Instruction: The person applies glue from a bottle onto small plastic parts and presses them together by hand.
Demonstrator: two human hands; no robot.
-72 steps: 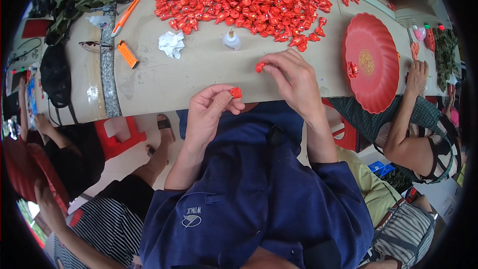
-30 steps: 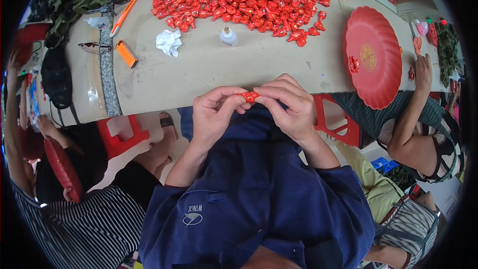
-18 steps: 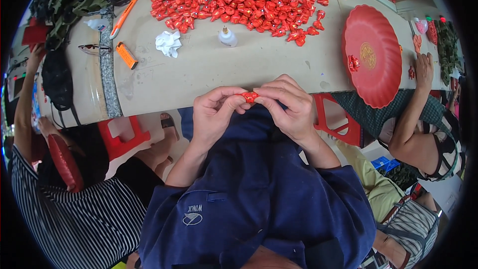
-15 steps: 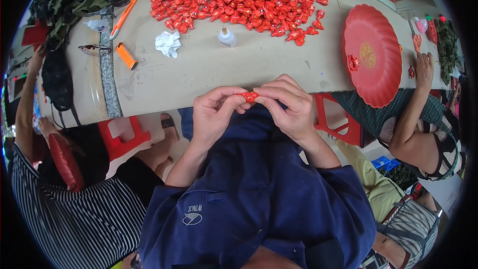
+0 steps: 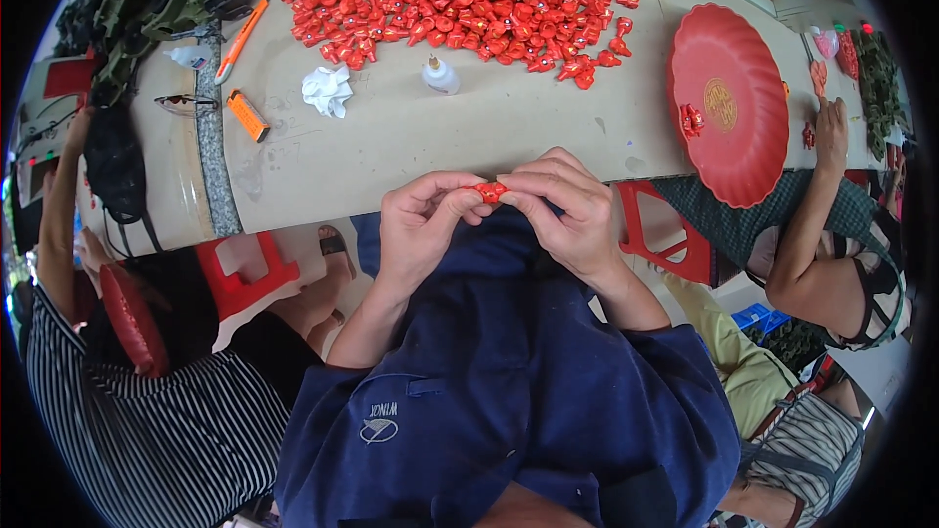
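Note:
Between my two hands, just off the table's front edge, is a small shiny red plastic piece (image 5: 490, 193). My left hand (image 5: 426, 215) pinches its left end between thumb and forefinger. On the other end, my right hand (image 5: 565, 203) closes the same way, its fingers hiding part of the piece. Across the table lies a large heap of similar small red pieces (image 5: 469, 0). A small squeeze bottle (image 5: 441, 76) with a narrow tip stands between the heap and my hands.
A scalloped red tray (image 5: 758, 127) at right holds a red piece (image 5: 691, 121). Crumpled white tissue (image 5: 327, 91), an orange box (image 5: 248, 116), an orange craft knife (image 5: 243, 37) and glasses (image 5: 186, 100) lie left. People sit on both sides, beside red stools (image 5: 249, 269).
My hands keep their pinch on the red piece, almost unmoved. The whole view has shifted slightly. At far left, the other person's raised arm has moved a little.

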